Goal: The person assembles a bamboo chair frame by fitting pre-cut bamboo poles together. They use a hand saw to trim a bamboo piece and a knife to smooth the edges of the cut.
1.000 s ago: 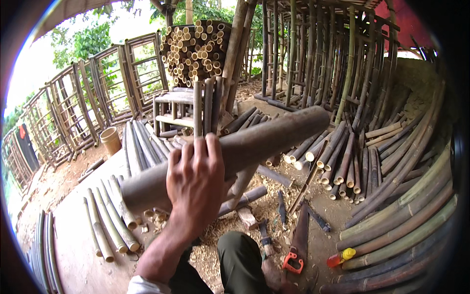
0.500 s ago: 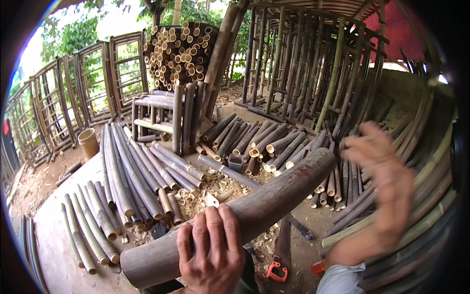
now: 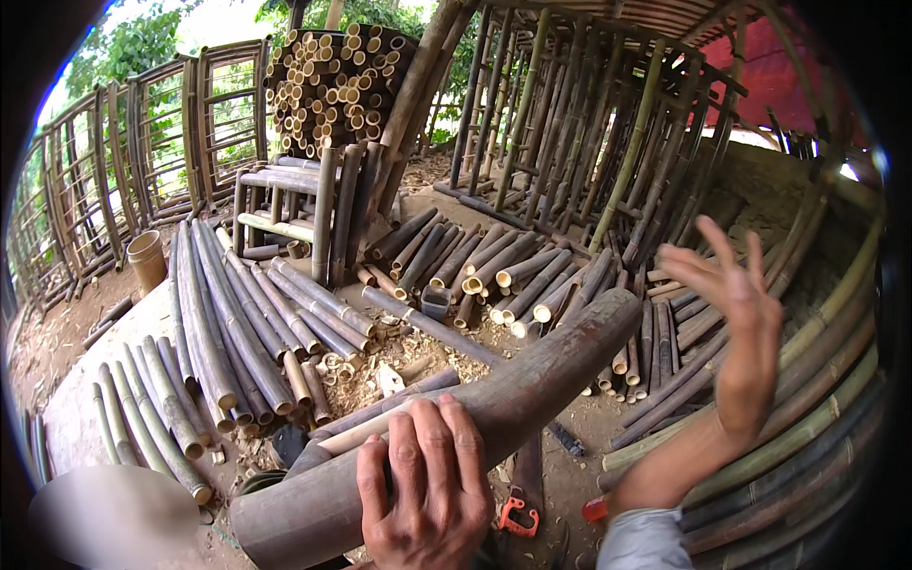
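Observation:
A thick dark bamboo pole (image 3: 560, 356) slants across in front of me, its near end low on the left and its far end up on the right. My left hand (image 3: 427, 484) lies over its near part, fingers bent around the top. Above and to the right of the far end, my right hand (image 3: 727, 294) is raised with fingers spread and nothing in it. Behind my left hand, thinner bamboo pieces (image 3: 380, 418) pass close to the thick pole. A handsaw with an orange handle (image 3: 518, 515) lies on the ground beyond the pole, its blade partly hidden.
Cut bamboo lengths (image 3: 214, 332) lie in rows to the left, with shorter pieces (image 3: 494, 261) farther back. Long curved poles (image 3: 807, 418) fill the right side. Bamboo frames (image 3: 570, 123) and a stacked bundle (image 3: 337, 90) stand behind. Wood shavings (image 3: 427, 351) litter the ground.
My right hand has turned upward and its fingers have spread. My left hand keeps its hold on the thick bamboo pole. The view has shifted slightly, and more thin bamboo shows behind the pole.

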A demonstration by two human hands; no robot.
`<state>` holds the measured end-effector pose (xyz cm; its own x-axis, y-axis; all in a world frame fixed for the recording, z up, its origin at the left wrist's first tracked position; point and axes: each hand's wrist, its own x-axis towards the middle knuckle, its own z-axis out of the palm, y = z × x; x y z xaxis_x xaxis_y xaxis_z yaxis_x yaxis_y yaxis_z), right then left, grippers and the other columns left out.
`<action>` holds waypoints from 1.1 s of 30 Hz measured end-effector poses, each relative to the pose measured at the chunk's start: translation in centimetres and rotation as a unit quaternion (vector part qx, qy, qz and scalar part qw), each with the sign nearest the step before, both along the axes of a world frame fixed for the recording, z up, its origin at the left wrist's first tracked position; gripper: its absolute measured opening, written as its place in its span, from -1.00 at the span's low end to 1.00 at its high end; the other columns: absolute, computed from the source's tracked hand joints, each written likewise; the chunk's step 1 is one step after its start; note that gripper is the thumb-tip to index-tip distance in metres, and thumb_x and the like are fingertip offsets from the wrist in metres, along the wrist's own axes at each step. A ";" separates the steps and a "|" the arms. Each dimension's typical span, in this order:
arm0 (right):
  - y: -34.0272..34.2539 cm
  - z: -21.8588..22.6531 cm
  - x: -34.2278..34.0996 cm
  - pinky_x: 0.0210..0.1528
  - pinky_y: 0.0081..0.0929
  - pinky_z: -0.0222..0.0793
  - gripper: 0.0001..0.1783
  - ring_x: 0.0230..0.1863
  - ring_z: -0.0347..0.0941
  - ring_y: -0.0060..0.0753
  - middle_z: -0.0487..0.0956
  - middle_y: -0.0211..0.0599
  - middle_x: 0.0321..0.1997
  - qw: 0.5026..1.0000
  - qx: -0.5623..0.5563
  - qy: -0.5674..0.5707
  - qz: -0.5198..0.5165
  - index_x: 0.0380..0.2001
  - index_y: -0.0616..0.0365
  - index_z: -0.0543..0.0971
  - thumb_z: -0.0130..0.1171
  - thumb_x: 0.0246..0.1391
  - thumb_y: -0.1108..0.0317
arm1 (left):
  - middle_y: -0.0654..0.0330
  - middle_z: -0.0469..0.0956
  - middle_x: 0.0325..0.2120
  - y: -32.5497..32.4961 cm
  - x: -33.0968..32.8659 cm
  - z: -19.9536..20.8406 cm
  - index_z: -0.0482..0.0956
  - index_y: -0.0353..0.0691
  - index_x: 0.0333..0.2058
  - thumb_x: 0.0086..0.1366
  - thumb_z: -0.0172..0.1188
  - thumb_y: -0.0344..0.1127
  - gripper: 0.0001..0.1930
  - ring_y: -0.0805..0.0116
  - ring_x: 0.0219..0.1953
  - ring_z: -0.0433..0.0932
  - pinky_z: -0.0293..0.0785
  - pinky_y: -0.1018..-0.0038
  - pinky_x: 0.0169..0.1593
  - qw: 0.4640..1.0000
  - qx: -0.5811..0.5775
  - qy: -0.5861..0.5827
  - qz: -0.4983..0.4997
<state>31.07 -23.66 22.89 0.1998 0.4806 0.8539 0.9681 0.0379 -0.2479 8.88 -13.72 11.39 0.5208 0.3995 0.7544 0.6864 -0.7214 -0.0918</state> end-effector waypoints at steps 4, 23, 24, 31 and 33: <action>8.9 -8.4 1.1 0.46 0.14 0.25 -0.60 -0.17 0.68 0.14 0.71 0.05 -0.37 0.975 -0.222 -0.025 -0.017 -0.29 0.10 0.72 0.04 0.42 0.08 | 0.07 0.67 -0.06 0.1 -0.4 0.1 0.62 -0.24 0.09 0.43 0.17 -0.28 -0.68 0.19 -0.05 0.68 0.56 0.27 0.01 0.999 0.050 0.014 0.011; 30.6 -0.2 1.7 0.40 0.02 0.34 -0.29 0.30 0.52 0.13 0.62 0.12 0.23 0.959 -0.279 0.000 -0.053 0.14 0.17 0.64 -0.14 0.36 -0.21 | -0.18 0.71 -0.22 27.0 -4.8 8.0 0.71 -0.28 -0.04 0.55 -0.15 0.00 -0.48 -0.09 -0.08 0.70 0.56 -0.01 0.06 0.955 -0.165 -0.095 0.226; 30.9 0.4 -0.3 0.42 -0.05 0.33 -0.29 0.33 0.51 0.06 0.60 0.04 0.27 0.952 -0.302 0.013 -0.051 0.16 0.15 0.63 -0.19 0.38 -0.21 | -0.20 0.70 -0.17 27.1 -5.8 8.8 0.71 -0.29 -0.07 0.54 -0.16 0.06 -0.44 -0.14 -0.04 0.68 0.53 -0.03 0.09 0.964 -0.144 -0.082 0.209; 33.4 13.8 15.0 0.19 -0.01 0.46 -0.01 -0.16 0.69 -0.08 0.73 0.09 -0.31 0.961 -0.274 -0.008 0.047 -0.47 0.31 0.72 -0.26 0.41 -0.44 | -0.26 0.67 -0.08 27.2 -3.2 8.4 0.70 -0.33 -0.15 0.53 -0.18 0.20 -0.32 -0.25 0.05 0.63 0.45 -0.07 0.19 0.958 -0.207 -0.072 0.185; 37.5 6.8 12.8 0.32 0.00 0.34 -0.07 0.04 0.62 0.11 0.69 0.16 -0.09 0.972 -0.233 -0.001 -0.015 -0.34 0.31 0.74 -0.18 0.38 -0.43 | -0.25 0.68 -0.09 28.0 -4.7 8.1 0.70 -0.34 -0.15 0.53 -0.19 0.23 -0.30 -0.26 0.04 0.63 0.44 -0.07 0.19 0.961 -0.192 -0.080 0.185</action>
<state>43.89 13.88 29.73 0.2175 0.8100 0.5446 0.9677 -0.1060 -0.2287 4.17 14.26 19.52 0.1799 0.7996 0.5730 0.8852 -0.3857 0.2603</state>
